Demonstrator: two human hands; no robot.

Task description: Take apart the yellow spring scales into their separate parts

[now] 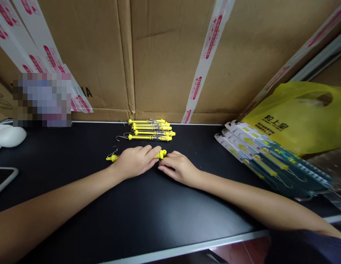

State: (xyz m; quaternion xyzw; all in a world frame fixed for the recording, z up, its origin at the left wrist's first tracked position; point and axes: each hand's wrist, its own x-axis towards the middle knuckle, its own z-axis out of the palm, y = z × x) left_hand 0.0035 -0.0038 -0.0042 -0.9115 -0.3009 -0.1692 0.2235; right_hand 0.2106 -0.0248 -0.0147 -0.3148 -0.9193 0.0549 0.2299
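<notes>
Dark fabric (305,245) sits nearest, head view, below the right forearm. I log left hand (134,161) closed around a yellow hooked tube (162,154); right hand (181,168) pinched narrow on a thin metal wire (159,160) at its right end. Similar tubes (150,138) lie just beyond the left hand; boxed packs (253,154) and yellow bag (297,110), well right of both hands.

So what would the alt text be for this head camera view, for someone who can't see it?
Two bare hands, left and right, work at a yellow hook-ended device over a black table. Similar yellow devices lie behind it, with boxed packages and a yellow bag at right.
</notes>
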